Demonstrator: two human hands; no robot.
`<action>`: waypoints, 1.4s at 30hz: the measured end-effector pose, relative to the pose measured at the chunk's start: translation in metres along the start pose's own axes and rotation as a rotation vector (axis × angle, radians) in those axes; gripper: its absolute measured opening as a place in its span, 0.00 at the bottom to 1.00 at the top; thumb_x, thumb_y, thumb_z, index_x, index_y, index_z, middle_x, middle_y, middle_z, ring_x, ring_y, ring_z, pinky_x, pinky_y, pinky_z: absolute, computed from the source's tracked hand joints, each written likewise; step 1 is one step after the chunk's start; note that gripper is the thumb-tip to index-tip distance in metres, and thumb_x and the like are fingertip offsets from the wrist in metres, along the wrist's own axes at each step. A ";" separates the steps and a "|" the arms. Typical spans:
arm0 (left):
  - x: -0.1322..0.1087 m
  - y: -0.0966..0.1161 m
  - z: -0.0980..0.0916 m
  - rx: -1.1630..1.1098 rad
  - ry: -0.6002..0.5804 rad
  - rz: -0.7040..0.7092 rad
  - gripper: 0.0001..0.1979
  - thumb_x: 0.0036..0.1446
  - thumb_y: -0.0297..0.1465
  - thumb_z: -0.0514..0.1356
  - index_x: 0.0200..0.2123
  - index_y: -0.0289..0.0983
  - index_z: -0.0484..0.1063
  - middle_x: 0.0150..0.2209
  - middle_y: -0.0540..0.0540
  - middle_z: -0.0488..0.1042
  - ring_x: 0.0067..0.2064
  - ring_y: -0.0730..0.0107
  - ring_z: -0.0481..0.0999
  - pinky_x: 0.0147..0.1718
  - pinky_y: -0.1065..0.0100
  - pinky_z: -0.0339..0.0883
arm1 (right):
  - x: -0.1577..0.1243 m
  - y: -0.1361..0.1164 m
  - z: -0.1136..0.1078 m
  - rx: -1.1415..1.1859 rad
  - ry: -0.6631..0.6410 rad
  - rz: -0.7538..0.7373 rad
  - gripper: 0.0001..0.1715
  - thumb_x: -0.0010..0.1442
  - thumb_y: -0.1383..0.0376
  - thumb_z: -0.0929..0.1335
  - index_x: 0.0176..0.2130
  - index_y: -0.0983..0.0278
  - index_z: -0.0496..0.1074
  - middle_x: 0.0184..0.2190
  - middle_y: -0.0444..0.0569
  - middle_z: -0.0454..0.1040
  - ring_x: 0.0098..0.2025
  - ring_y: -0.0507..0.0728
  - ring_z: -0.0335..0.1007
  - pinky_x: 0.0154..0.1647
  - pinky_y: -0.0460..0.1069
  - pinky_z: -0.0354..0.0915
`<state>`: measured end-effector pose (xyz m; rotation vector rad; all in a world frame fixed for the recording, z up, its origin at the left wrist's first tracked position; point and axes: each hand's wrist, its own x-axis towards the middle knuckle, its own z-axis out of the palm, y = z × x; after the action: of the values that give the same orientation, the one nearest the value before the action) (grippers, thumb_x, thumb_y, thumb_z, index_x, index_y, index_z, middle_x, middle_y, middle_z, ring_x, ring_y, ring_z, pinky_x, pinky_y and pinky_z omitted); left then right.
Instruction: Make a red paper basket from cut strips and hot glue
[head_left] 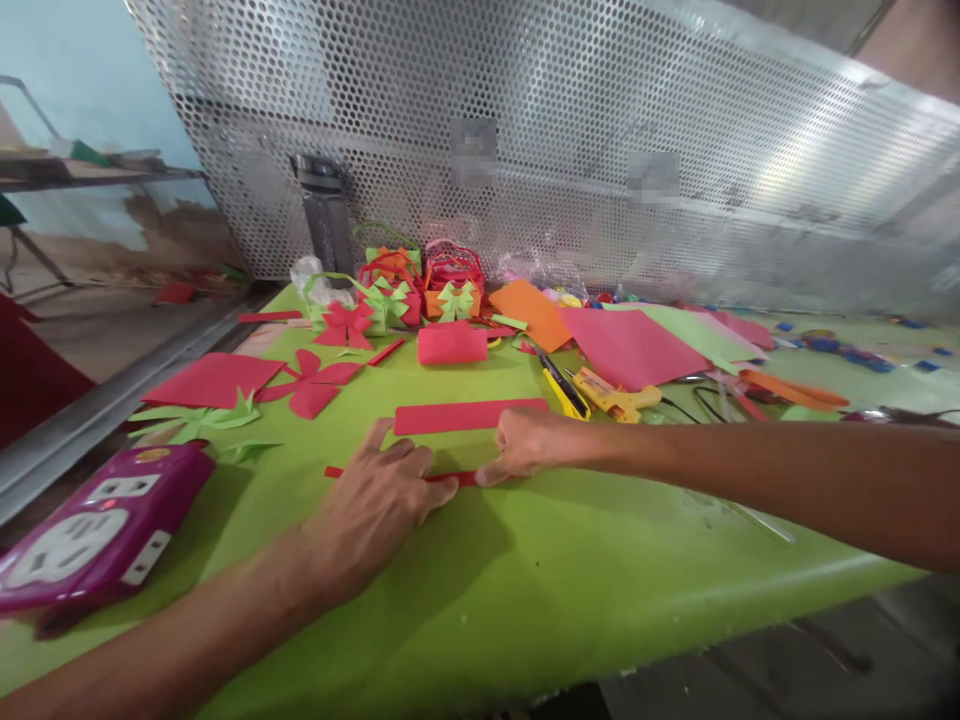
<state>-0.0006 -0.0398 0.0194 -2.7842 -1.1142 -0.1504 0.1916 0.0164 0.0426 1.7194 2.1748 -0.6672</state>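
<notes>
Paper baskets (420, 278), orange and red, looped handles, green bows (457, 300) on fronts, clustered at back of counter (525, 590); contents cannot tell. Thin red paper strip (454, 478) lies flat near counter front: long, narrow, bright red, left end poking past left hand (382, 497). Left hand flat, fingers spread, pressing strip down. Right hand (525, 445) curled, fingertips pinching strip's right end. Wider red strip (469, 415) just beyond, roughly parallel.
</notes>
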 end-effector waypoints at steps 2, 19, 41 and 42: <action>0.000 0.001 0.000 0.003 0.028 -0.002 0.18 0.60 0.20 0.49 0.38 0.44 0.76 0.24 0.50 0.68 0.28 0.70 0.68 0.49 0.50 0.52 | 0.000 0.007 0.001 0.028 -0.003 0.002 0.25 0.40 0.47 0.69 0.15 0.61 0.58 0.12 0.40 0.56 0.17 0.50 0.55 0.18 0.46 0.47; 0.000 0.000 0.008 0.004 0.064 -0.006 0.17 0.60 0.21 0.50 0.35 0.43 0.76 0.22 0.52 0.64 0.25 0.71 0.63 0.48 0.51 0.50 | -0.019 0.056 0.001 0.250 -0.113 0.115 0.16 0.49 0.64 0.69 0.16 0.64 0.61 0.12 0.41 0.64 0.15 0.47 0.58 0.18 0.43 0.57; 0.001 -0.001 0.010 0.024 0.100 0.002 0.16 0.60 0.23 0.51 0.33 0.43 0.77 0.22 0.52 0.66 0.24 0.72 0.63 0.47 0.52 0.50 | 0.018 -0.006 -0.004 0.137 -0.120 -0.057 0.21 0.43 0.54 0.71 0.15 0.64 0.62 0.13 0.40 0.62 0.18 0.48 0.58 0.19 0.45 0.53; 0.001 -0.002 0.011 0.018 0.093 0.001 0.15 0.60 0.23 0.51 0.33 0.44 0.76 0.22 0.52 0.66 0.25 0.72 0.63 0.47 0.51 0.50 | 0.018 -0.002 -0.003 0.146 -0.134 -0.042 0.20 0.43 0.55 0.71 0.15 0.64 0.62 0.13 0.40 0.63 0.18 0.49 0.59 0.19 0.45 0.54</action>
<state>-0.0007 -0.0364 0.0092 -2.7315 -1.0862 -0.2661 0.1851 0.0329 0.0370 1.6502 2.1216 -0.9453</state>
